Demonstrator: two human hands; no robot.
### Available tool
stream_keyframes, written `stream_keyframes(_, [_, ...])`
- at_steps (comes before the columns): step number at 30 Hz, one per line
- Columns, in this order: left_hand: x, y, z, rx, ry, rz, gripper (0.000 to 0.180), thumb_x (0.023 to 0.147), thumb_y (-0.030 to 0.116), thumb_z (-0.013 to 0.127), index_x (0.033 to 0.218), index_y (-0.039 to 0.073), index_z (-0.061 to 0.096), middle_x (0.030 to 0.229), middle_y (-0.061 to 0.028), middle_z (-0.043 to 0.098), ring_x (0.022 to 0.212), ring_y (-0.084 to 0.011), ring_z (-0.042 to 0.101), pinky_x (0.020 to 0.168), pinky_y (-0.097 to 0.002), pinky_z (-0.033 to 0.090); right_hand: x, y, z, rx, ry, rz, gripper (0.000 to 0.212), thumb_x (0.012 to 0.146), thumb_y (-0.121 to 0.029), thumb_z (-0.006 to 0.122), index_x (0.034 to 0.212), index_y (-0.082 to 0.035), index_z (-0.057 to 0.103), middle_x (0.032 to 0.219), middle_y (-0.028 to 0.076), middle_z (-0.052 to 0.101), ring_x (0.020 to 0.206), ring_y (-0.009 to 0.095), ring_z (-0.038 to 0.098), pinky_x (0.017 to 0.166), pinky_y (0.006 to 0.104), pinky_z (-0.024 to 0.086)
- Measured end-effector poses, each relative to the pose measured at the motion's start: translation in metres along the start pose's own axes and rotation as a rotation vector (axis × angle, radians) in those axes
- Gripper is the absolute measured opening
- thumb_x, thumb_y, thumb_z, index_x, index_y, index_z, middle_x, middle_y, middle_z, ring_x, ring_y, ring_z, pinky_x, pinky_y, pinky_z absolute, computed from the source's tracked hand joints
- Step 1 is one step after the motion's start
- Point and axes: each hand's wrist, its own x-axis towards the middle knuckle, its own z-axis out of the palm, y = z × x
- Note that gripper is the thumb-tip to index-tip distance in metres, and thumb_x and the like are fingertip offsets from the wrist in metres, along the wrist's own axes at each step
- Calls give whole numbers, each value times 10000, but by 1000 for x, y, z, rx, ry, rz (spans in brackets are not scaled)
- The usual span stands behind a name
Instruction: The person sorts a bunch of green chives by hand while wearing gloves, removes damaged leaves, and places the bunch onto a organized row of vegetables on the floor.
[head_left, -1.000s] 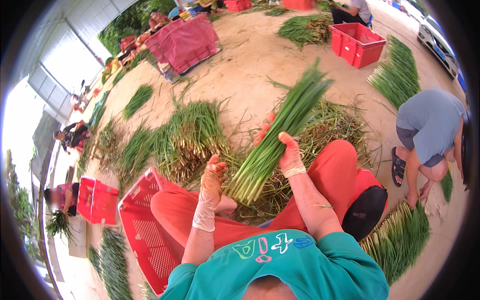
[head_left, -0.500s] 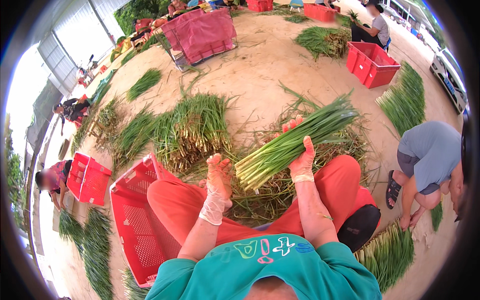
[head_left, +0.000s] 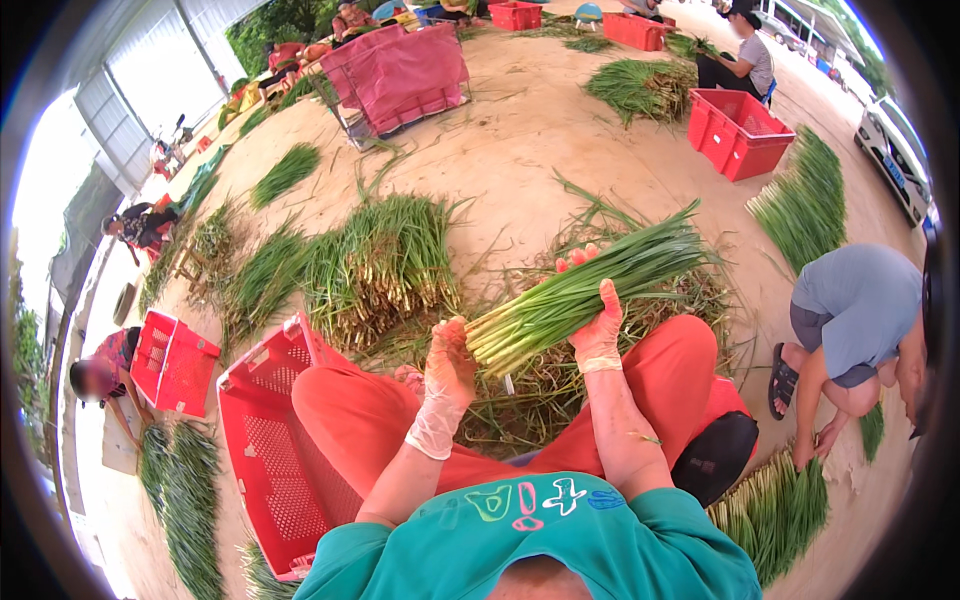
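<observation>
A bundle of long green chives [head_left: 575, 300] lies slantwise across my right hand [head_left: 600, 335], its pale cut ends toward my left and its leaf tips to the far right. The gloved fingers go under the stalks and show beyond them, with the thumb on the near side. My left hand [head_left: 450, 362], in a thin pale glove, is upright at the cut ends, its palm turned toward them and its fingers stretched up. It looks to be touching the ends. Below the bundle, loose stalks and trimmings [head_left: 525, 410] lie between my legs.
A red plastic crate [head_left: 285, 450] stands at my left leg. Ahead lies a big heap of chives [head_left: 385, 260]. At the right a person bends over laid-out chives [head_left: 780, 515]; another red crate [head_left: 738, 135] stands farther off. Other people sit around the floor.
My left hand has moved up and right to the cut ends of the bundle. The bundle, still in my right hand, has shifted slightly left. At the far left, a person has moved slightly.
</observation>
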Motion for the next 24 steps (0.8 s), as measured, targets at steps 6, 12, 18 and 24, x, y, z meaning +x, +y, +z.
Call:
stream_keyframes(6, [-26,24,27,716,-77,548,319,857,89,738,1162,56,652,993,-32,684,859,-167,593,771,-330,475,-4,9,-17,-65,145,36,699,782,-133,805,1408,-135,494,1237,102,625,1151,347,602,1000,542,494])
stream_keyframes(12, [-38,12,51,1574,-258,871,109,772,54,729,873,27,701,802,-105,628,793,-286,602,743,-402,457,-7,17,-20,-119,184,62,675,783,-147,804,1387,-119,506,1147,83,653,1072,313,631,977,554,502])
stream_keyframes(18, [-28,16,47,1535,-307,730,85,771,42,701,852,15,699,798,-131,624,837,-317,600,764,-408,460,-7,15,-13,-189,221,49,651,793,-183,802,1378,-121,522,1063,51,664,978,257,636,951,555,514])
stream_keyframes(24, [-29,29,68,1727,-421,893,142,714,33,732,852,47,703,816,-111,631,845,-325,588,750,-427,468,-6,16,-16,-137,242,50,614,803,-214,794,1352,-104,541,1064,50,654,974,252,631,943,542,518])
